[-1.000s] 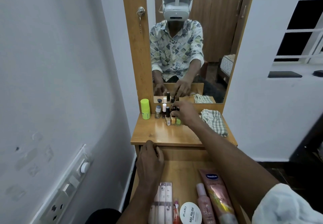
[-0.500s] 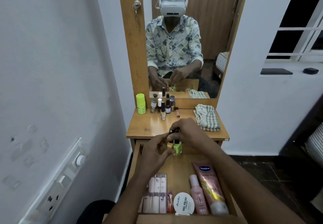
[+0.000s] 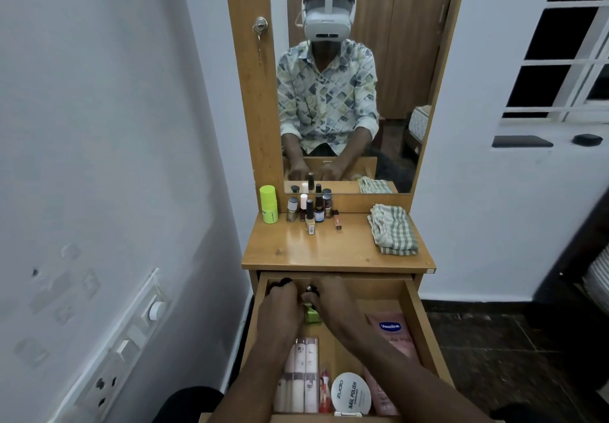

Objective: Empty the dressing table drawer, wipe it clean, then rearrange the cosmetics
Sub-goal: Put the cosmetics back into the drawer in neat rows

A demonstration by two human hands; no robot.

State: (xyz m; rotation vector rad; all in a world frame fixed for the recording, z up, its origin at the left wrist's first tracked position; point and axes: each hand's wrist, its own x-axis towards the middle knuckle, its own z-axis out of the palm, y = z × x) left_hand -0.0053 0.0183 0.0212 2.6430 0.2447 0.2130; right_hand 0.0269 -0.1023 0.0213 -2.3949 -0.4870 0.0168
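Observation:
The dressing table drawer (image 3: 425,323) stands pulled out, and both my hands are inside it at the back left. My right hand (image 3: 331,300) pinches a green nail polish bottle (image 3: 311,316) with a black cap, low over the drawer floor. My left hand (image 3: 280,310) is curled just left of it around a small bottle; only black caps (image 3: 284,282) show at its fingertips. Nearer me in the drawer lie white tubes (image 3: 300,376), a round white nail polish remover tub (image 3: 351,393) and a pink Vaseline tube (image 3: 392,335), partly under my right forearm.
On the table top (image 3: 329,252) several small bottles (image 3: 311,210) stand by the mirror, a lime-green cylinder (image 3: 268,204) at their left. A folded checked cloth (image 3: 392,229) lies at the right. A wall with a switch panel (image 3: 131,340) runs close on the left.
My right hand brought small bottles from the table top toward me; my left hand joined it, and both have gone down into the back of the drawer with them.

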